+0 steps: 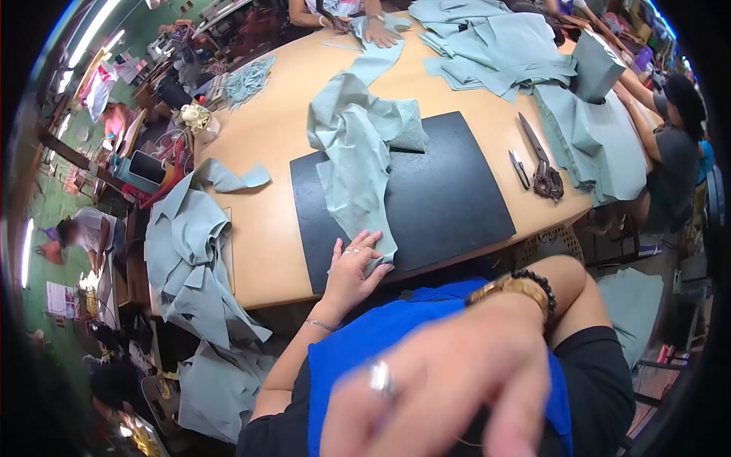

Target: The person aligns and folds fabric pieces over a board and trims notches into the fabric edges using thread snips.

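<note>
My left hand (pixel 355 266) is at the table's near edge, its fingers and thumb closed on the narrow near end of a grey-green fabric piece (pixel 354 179). That piece lies crumpled, stretching away from me over a black cutting mat (pixel 449 190). Close to the camera, my right hand (pixel 449 365) looms large and blurred, with a ring and a gold watch; its fingertips are cut off or smeared. Large scissors (pixel 537 156) with wrapped handles and small thread snips (pixel 519 169) lie right of the mat.
More grey-green fabric (pixel 186 255) hangs over the table's left edge. Fabric stacks (pixel 495 49) cover the far right. Fabric strips (pixel 247 82) and a cup-like holder (pixel 202 126) stand at the left. Across the table (pixel 263 221), another person's hands (pixel 378 32) rest on fabric; a person (pixel 674 145) is at the right.
</note>
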Demonstrator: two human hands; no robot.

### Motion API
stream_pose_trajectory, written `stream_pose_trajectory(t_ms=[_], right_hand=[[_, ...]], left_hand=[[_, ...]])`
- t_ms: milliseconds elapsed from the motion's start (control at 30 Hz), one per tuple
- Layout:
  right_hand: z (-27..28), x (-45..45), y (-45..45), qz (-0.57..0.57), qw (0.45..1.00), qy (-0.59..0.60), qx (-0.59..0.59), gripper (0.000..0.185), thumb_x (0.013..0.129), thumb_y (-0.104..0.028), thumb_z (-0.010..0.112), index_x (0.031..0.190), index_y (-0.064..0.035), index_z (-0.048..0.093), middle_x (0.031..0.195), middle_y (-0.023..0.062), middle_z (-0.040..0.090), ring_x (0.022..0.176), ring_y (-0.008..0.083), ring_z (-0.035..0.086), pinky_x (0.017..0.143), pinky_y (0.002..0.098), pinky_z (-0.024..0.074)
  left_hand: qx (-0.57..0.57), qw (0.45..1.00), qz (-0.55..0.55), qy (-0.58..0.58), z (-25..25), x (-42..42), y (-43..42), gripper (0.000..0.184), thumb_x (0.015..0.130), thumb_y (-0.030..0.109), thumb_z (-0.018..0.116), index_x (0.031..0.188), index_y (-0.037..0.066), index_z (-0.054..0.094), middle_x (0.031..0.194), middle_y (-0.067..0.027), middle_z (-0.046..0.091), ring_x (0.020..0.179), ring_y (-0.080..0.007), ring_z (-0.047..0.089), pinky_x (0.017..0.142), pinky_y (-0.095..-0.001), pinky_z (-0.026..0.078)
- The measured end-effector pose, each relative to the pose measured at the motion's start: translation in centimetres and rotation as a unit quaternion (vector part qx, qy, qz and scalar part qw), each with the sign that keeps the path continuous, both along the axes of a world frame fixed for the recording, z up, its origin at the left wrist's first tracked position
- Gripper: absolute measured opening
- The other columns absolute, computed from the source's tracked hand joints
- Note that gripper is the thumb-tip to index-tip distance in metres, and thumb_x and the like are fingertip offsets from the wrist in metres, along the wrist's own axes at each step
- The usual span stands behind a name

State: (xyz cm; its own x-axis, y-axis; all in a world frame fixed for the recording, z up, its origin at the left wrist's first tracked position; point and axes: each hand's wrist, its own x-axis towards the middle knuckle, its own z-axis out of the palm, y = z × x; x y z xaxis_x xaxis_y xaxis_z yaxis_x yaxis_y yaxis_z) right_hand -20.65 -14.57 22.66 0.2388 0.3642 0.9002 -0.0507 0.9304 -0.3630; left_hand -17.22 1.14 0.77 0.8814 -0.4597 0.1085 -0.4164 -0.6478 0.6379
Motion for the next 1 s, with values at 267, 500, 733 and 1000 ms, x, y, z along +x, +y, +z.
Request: stream_pose_trajectory(t_ms=[267, 500, 733, 1000], right_hand=[[-0.7, 2.8, -2.6, -0.053, 0.998, -0.023, 0.029, 0.038, 0.100, -0.026, 0.051, 0.102, 0.0087, 0.065, 0.102, 0.0238, 0.065, 0.091, 0.0327, 0.064, 0.086, 0.0397, 0.0502], [-11.9, 18.6, -9.2, -0.658, 0.553, -0.182, -0.478, 0.056, 0.084, -0.020, 0.074, 0.135, -0.0134, 0.054, 0.133, 0.0145, 0.058, 0.092, 0.0277, 0.065, 0.077, 0.0353, 0.0538], [-21.1, 21.3, -14.9, -0.662, 0.406, -0.168, -0.607, 0.026, 0.082, -0.013, 0.067, 0.108, -0.0115, 0.064, 0.106, 0.0117, 0.065, 0.096, 0.0340, 0.065, 0.082, 0.0421, 0.0533], [-21.0, 16.8, -27.0, -0.753, 0.305, 0.046, -0.581, 0.012, 0.082, -0.007, 0.063, 0.094, -0.0072, 0.065, 0.090, 0.0130, 0.066, 0.079, 0.0331, 0.064, 0.072, 0.0416, 0.0503]], left_hand=[[0.012, 1.000, 0.023, 0.010, 1.0, 0.9, 1.3, 0.025, 0.090, 0.036, 0.068, 0.102, 0.013, 0.067, 0.135, -0.0068, 0.061, 0.136, -0.0269, 0.047, 0.111, -0.0672, 0.020], [-0.135, 0.982, 0.127, -0.045, 0.3, 3.2, 4.0, 0.039, 0.091, 0.030, 0.067, 0.120, 0.006, 0.062, 0.134, -0.0176, 0.058, 0.129, -0.0352, 0.051, 0.110, -0.0572, 0.030], [0.240, 0.960, 0.129, -0.059, 0.4, 3.8, 4.4, 0.078, 0.085, 0.062, 0.061, 0.148, 0.020, 0.043, 0.156, -0.0028, 0.037, 0.147, -0.0329, 0.026, 0.107, -0.0776, 0.009], [0.289, 0.938, 0.190, -0.002, 2.3, 5.4, 7.6, 0.055, 0.092, 0.054, 0.057, 0.143, 0.037, 0.048, 0.157, -0.0160, 0.032, 0.147, -0.0377, 0.024, 0.109, -0.0751, 0.013]])
